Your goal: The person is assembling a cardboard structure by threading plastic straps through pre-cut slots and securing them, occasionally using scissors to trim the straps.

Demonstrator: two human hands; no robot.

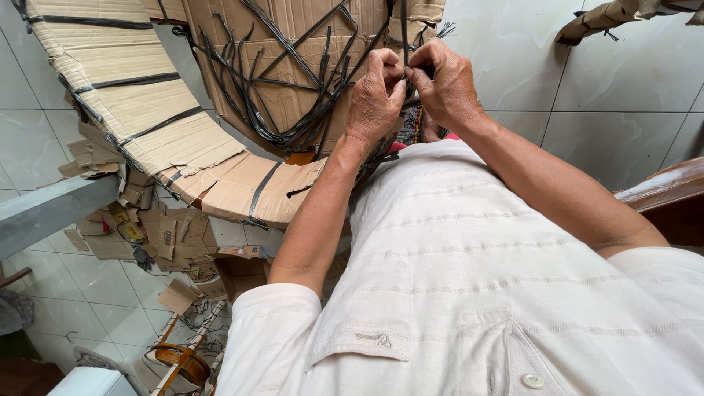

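A large curved structure of brown cardboard (147,117) bound with black plastic straps (293,88) fills the upper left and middle. My left hand (375,99) and my right hand (444,84) meet at the top middle, fingertips pinched together on a black strap against the cardboard panel. Both forearms reach up from my white shirt (469,293), which covers the lower right. What lies under my fingers is hidden.
Cardboard scraps (158,235) litter the white tiled floor (95,293) at lower left. A wooden tool with a round part (183,359) lies near the bottom. A grey beam (44,209) crosses at left, and a brown wooden edge (664,187) shows at right.
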